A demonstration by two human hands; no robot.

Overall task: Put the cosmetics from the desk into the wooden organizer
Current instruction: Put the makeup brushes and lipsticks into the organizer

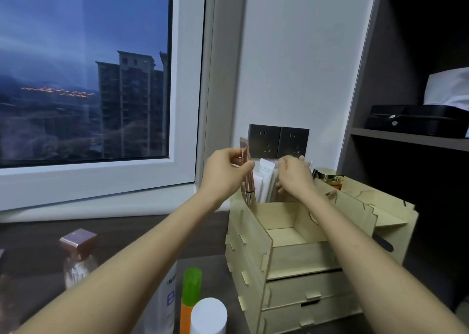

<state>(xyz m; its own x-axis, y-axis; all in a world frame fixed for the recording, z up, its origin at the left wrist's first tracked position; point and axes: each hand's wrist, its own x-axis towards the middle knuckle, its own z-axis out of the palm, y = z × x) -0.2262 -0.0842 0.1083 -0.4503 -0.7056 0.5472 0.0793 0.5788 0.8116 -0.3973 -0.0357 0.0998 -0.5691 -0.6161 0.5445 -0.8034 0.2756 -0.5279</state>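
Note:
The pale wooden organizer [256, 237] stands on the dark desk at the right, with open top compartments and two drawers below. My left hand [223, 173] holds a rose-gold cosmetic tube [247, 178] upright, cap down, over the organizer's back left compartment. White tubes [265, 178] stand in that back compartment. My right hand [294, 176] rests its fingers on those white tubes, apparently pushing them aside. A gold-lidded jar [330, 177] sits in the organizer's back right part.
On the desk near me stand a glass bottle with a rose-coloured cap [78, 252], a white bottle with blue print [167, 298], a green-capped orange tube [190, 293] and a white cap [209, 316]. Dark sockets [291, 140] are on the wall. Shelves hold a black box [416, 123].

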